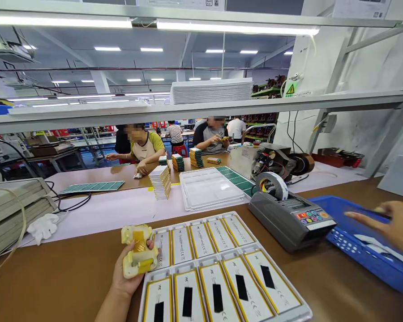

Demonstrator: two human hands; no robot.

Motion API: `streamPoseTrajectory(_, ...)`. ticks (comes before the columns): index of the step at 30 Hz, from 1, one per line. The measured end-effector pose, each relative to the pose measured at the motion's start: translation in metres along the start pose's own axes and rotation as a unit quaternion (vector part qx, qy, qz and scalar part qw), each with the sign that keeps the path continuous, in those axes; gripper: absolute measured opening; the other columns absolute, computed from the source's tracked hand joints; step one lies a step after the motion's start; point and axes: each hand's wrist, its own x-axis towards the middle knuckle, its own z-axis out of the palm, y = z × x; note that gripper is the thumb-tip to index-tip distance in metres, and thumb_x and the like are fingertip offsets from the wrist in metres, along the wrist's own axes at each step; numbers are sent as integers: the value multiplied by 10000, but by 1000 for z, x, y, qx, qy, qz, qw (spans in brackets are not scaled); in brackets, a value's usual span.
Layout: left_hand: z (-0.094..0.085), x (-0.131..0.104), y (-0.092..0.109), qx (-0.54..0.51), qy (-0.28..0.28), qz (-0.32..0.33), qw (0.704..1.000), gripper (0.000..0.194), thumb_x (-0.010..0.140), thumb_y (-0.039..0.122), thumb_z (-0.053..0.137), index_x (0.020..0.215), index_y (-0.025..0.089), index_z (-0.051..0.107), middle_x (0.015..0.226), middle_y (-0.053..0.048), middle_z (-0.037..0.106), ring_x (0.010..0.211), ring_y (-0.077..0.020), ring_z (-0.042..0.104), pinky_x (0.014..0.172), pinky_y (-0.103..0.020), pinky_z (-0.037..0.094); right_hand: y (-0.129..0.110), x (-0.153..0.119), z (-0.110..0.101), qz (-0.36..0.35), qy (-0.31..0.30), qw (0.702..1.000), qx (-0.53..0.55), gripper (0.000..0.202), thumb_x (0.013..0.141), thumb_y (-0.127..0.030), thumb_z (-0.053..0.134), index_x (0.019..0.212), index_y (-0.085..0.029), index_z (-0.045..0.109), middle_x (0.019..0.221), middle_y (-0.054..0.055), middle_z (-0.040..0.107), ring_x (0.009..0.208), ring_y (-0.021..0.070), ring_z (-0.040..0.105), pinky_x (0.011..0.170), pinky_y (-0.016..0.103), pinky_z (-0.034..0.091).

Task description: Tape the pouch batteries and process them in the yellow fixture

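My left hand (129,273) is closed around a cream plastic fixture (139,261) wrapped with yellow tape, above the left edge of a white tray (304,308). Two rows of flat battery packs (201,241) with yellow edges lie in the tray. Black strips (217,298) sit across the packs of the near row. At the right, my right hand (386,223), slightly blurred, holds a thin dark tool (376,213) over a blue basket (342,243). A grey tape dispenser (292,219) with a tape roll stands between tray and basket.
Behind the tray are stacked white trays (208,188), a leaning stack of packs (160,182) and a green board (92,187). A white cloth (43,227) lies at left. A machine (275,163) stands behind the dispenser. People work across the table; a shelf (201,108) spans overhead.
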Motion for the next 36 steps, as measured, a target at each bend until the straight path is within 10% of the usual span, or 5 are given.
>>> streamPoseTrajectory(7, 11, 2, -3, 1, 4, -12, 1000, 305, 717, 166, 460, 1003, 123, 556, 819, -112, 612, 820, -238, 583, 848, -545, 409, -135, -66, 75, -173, -236, 951, -102, 206, 832, -280, 375, 701, -191, 508, 788, 53, 600, 765, 183, 529, 652, 295, 345)
streamPoseTrajectory(19, 17, 2, -13, 43, -63, 0, 997, 451, 764, 303, 446, 1182, 135, 468, 1015, -177, 602, 951, -315, 559, 786, -534, 448, -146, -83, 97, -221, -272, 893, -282, 190, 778, -148, 407, 774, -146, 596, 782, 110, 637, 737, 244, 582, 584, 306, 348)
streamPoseTrajectory(25, 13, 3, -14, 10, -42, -19, 999, 421, 789, 297, 445, 1174, 126, 468, 1007, -167, 608, 934, -292, 571, 789, -513, 457, -140, -72, 101, -79, -354, 914, -180, 442, 879, -396, 220, 826, -167, 593, 861, 113, 639, 781, 226, 587, 605, 290, 370)
streamPoseTrajectory(32, 12, -2, -16, -30, -28, -38, 998, 376, 791, 362, 456, 1056, 107, 537, 928, -156, 632, 858, -277, 598, 762, -494, 470, -140, -70, 109, 22, -444, 896, -16, 266, 753, -382, 478, 652, -139, 518, 714, 75, 592, 626, 159, 506, 523, 250, 343)
streamPoseTrajectory(36, 13, -8, -20, -51, -42, -54, 996, 429, 770, 447, 470, 1025, 110, 543, 884, -141, 636, 805, -266, 610, 749, -483, 469, -176, -50, 96, 19, -417, 897, 148, 399, 700, -549, 470, 719, -156, 536, 677, 46, 546, 586, 142, 460, 489, 248, 345)
